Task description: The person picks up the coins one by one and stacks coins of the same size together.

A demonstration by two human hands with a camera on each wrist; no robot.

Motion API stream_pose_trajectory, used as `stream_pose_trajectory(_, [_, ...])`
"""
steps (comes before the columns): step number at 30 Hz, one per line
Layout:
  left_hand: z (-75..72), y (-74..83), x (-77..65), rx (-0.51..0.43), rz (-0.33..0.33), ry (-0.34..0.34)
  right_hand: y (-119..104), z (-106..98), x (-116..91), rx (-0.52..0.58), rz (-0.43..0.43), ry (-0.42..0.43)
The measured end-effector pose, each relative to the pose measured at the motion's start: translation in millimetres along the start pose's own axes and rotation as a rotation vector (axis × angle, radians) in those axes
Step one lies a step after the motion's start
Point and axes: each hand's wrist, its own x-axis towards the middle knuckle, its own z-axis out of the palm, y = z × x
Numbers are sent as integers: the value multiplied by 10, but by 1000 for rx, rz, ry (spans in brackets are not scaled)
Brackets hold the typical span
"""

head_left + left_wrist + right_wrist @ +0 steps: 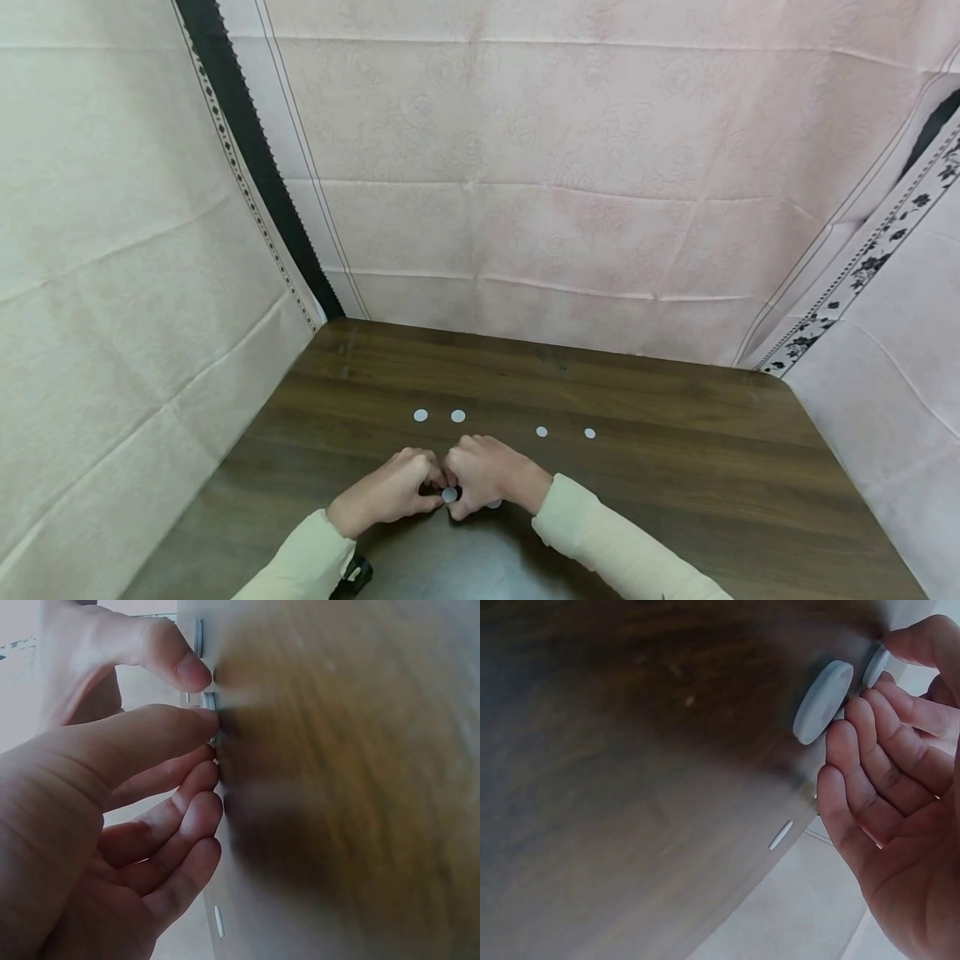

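A small round white disc [449, 495] lies at the near middle of the table, between my two hands. My left hand [397, 492] pinches it from the left, thumb and index finger at its edge. From the right, my right hand [491, 471] holds the same disc between thumb and index finger, with the other fingers curled. In the left wrist view the disc [210, 699] stands partly behind a fingertip. Under the right hand, a second white disc [493, 504] rests on the wood; it shows larger in the right wrist view as a thick disc [823, 703].
Beyond the hands, several more white discs lie in a row: a left pair, with one disc [421, 415] and its neighbour [458, 416], and a right pair [542, 432]. The brown wooden table [675, 467] ends at hanging pale cloths [525, 167] on three sides.
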Motion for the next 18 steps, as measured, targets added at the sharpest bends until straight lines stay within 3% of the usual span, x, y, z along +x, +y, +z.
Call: stream_pose_trajectory(18, [-2,-13,-6,-9,13,1,15,-19,-14,55,-10,-23])
